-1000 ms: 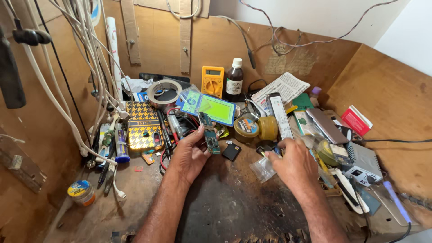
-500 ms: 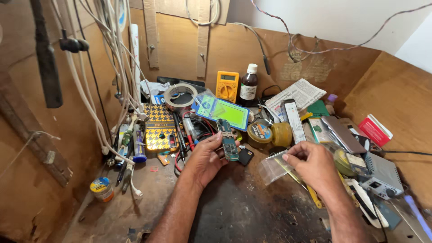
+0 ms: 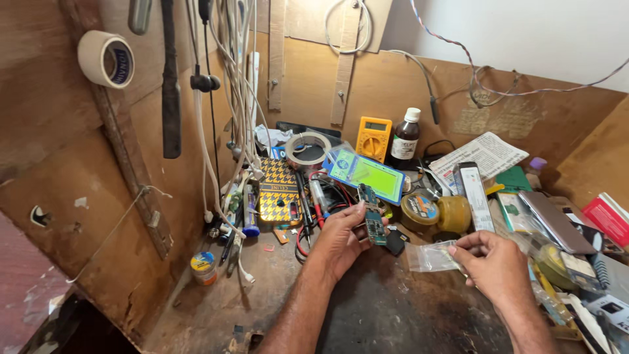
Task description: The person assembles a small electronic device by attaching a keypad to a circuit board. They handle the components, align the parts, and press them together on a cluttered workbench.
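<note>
Here | cluttered dark workbench [image 3: 393, 314], plywood walls [image 3: 78, 196] | left hand [image 3: 341, 239] grips circuit board [image 3: 375, 226] | right hand [image 3: 495, 265] pinches plastic bag [image 3: 429, 257]

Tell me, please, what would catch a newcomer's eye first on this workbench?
Probably the two hands at centre: the left hand grips a small green circuit board, and the right hand pinches a clear plastic bag. Behind them a yellow multimeter stands against the back wall, beside a dark bottle.

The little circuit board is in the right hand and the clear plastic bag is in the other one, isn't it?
Not quite: the head view shows the little circuit board in the left hand. The clear plastic bag is in the right hand.
</note>
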